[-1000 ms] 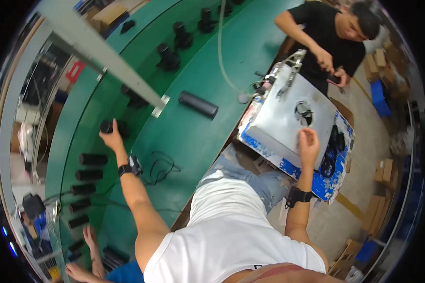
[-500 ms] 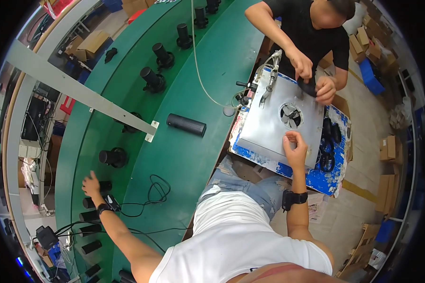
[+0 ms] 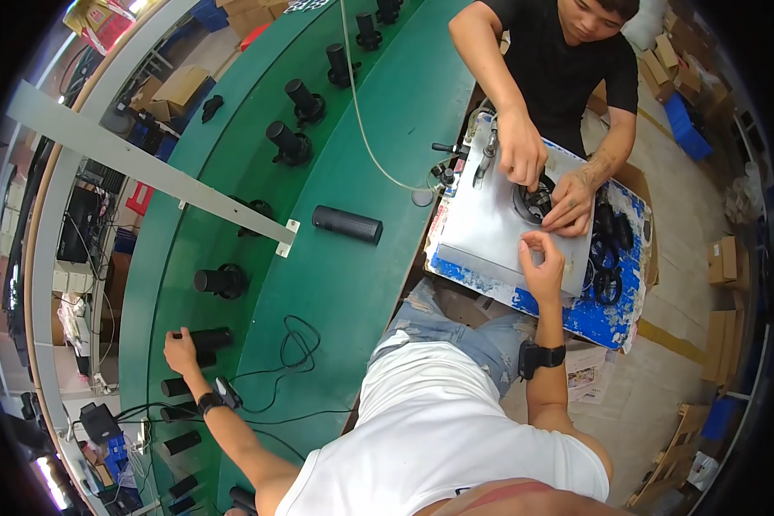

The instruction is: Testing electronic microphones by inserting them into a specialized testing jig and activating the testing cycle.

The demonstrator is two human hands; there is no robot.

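At the left side of the green workbench, my left hand (image 3: 179, 351) is closed around the end of a black cylinder (image 3: 210, 337), which points to the right. My right hand (image 3: 543, 268) rests at the near edge of a silver metal box (image 3: 482, 225), fingers loosely curled and apart with nothing visible in them. Just beyond it, a co-worker's two hands (image 3: 568, 202) work over the round fan opening (image 3: 533, 202) in the box top. Their fingers partly hide it and a black part there.
Another black cylinder (image 3: 347, 224) lies mid-bench. Several black cylinders on round bases (image 3: 221, 281) line the recessed green channel. A grey post (image 3: 155, 168) slants over the bench, and a black cable (image 3: 297, 344) loops on it. Black cords (image 3: 608, 284) lie on the blue worn board (image 3: 589, 327).
My left hand has closed on the black cylinder and shifted it slightly right. The co-worker's hands have come down from the box's far corner onto the fan opening. My right hand has barely moved.
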